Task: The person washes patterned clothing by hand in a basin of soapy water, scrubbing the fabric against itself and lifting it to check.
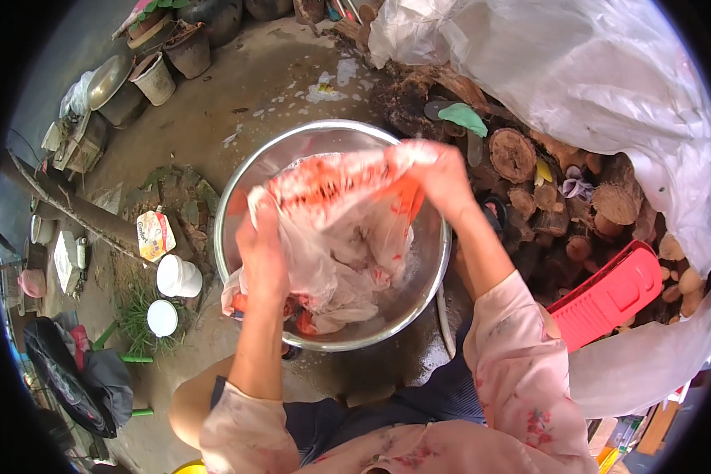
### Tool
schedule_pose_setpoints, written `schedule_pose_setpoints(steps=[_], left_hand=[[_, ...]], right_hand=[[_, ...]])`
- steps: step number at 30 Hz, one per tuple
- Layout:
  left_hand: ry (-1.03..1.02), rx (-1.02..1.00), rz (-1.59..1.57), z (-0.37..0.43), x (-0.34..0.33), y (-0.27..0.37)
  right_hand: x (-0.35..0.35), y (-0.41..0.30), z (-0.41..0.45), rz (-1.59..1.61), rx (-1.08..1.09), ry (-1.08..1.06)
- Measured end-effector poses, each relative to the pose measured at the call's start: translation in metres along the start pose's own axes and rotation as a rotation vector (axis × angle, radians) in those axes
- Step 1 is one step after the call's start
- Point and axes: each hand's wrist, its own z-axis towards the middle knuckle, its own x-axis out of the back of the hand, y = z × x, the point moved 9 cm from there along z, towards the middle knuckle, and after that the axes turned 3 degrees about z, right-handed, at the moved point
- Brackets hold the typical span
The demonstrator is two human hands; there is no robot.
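A large round steel basin (332, 343) stands on the wet ground between my knees. Inside it lies a bunched wet garment, white with orange-red patches (338, 231), with some suds around it. My left hand (263, 249) is closed on the fabric at the basin's left side. At the upper right of the basin, my right hand (435, 169) grips another part of the same cloth, slightly blurred. The cloth is stretched between both hands, and one end hangs over the basin's left rim. The lower folds hide most of the basin's bottom.
Right of the basin are stacked firewood logs (512, 155) under plastic sheeting (569, 77), with a red plastic washboard (607, 299) leaning there. To the left stand a white tub (179, 276), its white lid (162, 318) and a softener pack (155, 235). A hose (445, 323) lies near the basin.
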Motion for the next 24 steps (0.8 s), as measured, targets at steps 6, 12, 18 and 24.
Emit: schedule_pose_setpoints(steps=[6,12,18,24], left_hand=[[-0.010,-0.329,0.393,-0.003,-0.006,0.007],[-0.222,-0.113,1.088,-0.037,-0.007,-0.163],[-0.731,-0.332,0.889,-0.125,-0.137,-0.233],[-1.246,0.248,1.131,-0.158,-0.105,-0.382]], right_hand=[[-0.004,-0.021,-0.001,0.057,0.090,-0.148],[0.042,0.180,-0.043,-0.859,-0.157,-0.102],[0.010,0.257,-0.080,-0.752,-0.008,-0.307],[0.006,0.337,-0.101,-1.400,-0.376,-0.626]])
